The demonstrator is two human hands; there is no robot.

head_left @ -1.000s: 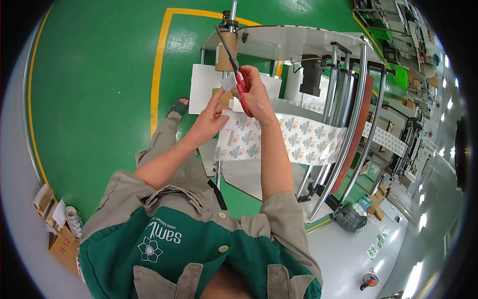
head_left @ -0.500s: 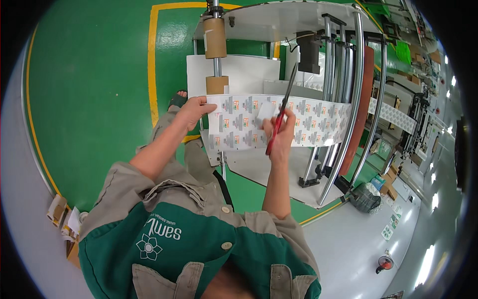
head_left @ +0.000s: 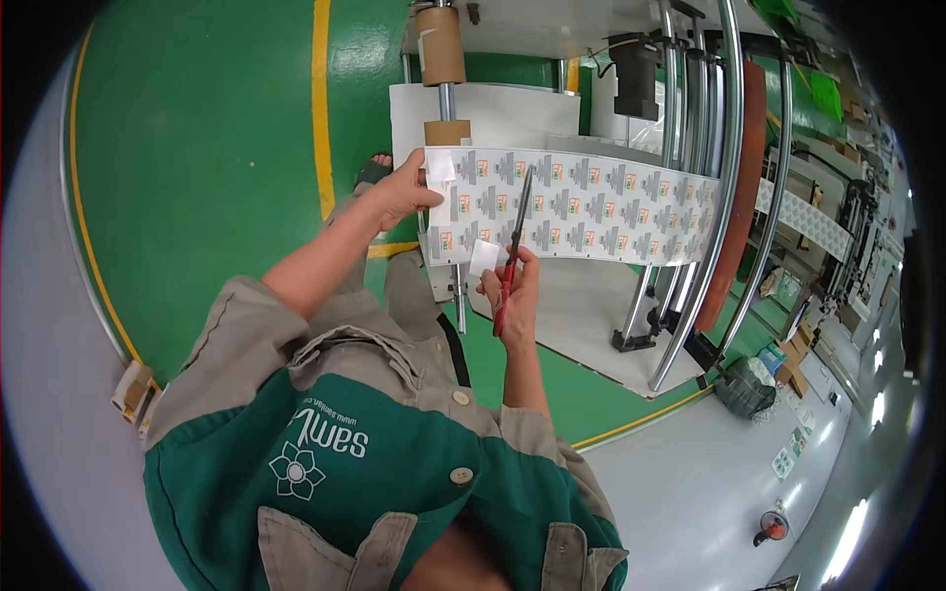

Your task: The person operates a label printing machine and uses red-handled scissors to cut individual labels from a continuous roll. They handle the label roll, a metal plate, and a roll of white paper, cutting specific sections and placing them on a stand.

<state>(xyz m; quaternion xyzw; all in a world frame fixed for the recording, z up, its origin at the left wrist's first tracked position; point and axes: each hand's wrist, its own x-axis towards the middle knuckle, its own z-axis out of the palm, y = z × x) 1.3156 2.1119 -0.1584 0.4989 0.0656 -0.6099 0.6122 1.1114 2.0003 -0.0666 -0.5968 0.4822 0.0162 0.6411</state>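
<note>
A wide strip of printed labels point(head_left: 591, 212), white with small grey, orange and green prints, stretches from the machine's rollers to its cut left end. My left hand point(head_left: 402, 192) pinches that end, thumb on top and fingers behind. Beside the thumb, a white tape piece point(head_left: 440, 167) lies at the strip's upper left corner. At the strip's lower edge my right hand point(head_left: 516, 295) is closed around scissors point(head_left: 509, 281) with red handles, their dark blades pointing away over the labels. A second small white piece point(head_left: 484, 258) sticks out from the fingertips of this hand.
Brown cardboard cores point(head_left: 440, 46) sit on a metal shaft behind the strip's left end. Chrome rollers point(head_left: 731, 187) and a reddish-brown roller point(head_left: 734, 197) stand at the right. A dark motor box point(head_left: 638, 79) is mounted at the back. Green floor point(head_left: 217, 167) with yellow lines lies left.
My right hand, with the scissors and a white piece, has moved from mid-strip toward the lower edge and left. A white piece now shows at the corner by my left thumb. The view has shifted.
</note>
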